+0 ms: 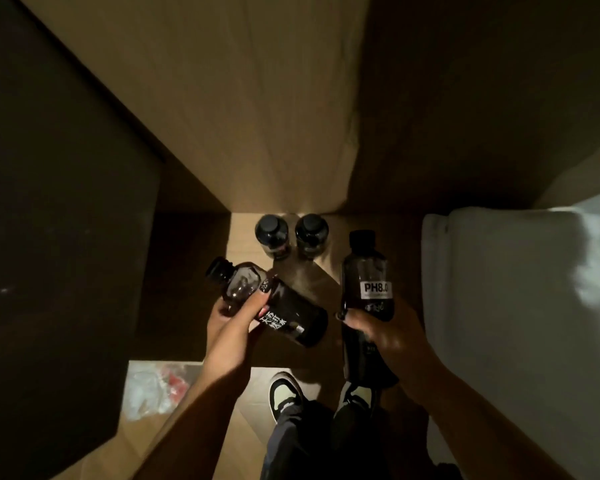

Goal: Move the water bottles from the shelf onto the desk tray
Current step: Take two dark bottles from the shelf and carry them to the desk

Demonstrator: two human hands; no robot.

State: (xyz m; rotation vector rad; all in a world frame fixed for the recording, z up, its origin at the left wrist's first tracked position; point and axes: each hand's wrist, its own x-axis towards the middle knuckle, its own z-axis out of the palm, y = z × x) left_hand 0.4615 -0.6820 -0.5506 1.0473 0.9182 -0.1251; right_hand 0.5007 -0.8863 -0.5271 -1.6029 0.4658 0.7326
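My left hand grips a dark bottle with white characters on its label, tilted so its black cap points up-left. My right hand holds a second dark bottle labelled PH8.0, nearly upright with the cap at the top. Two more dark bottles stand upright side by side on the wooden shelf surface beyond both hands. No tray is visible.
The scene is dim. A dark cabinet side fills the left. A white bedding edge lies at the right. Below are wooden floor, my two shoes, and a crumpled plastic bag at the lower left.
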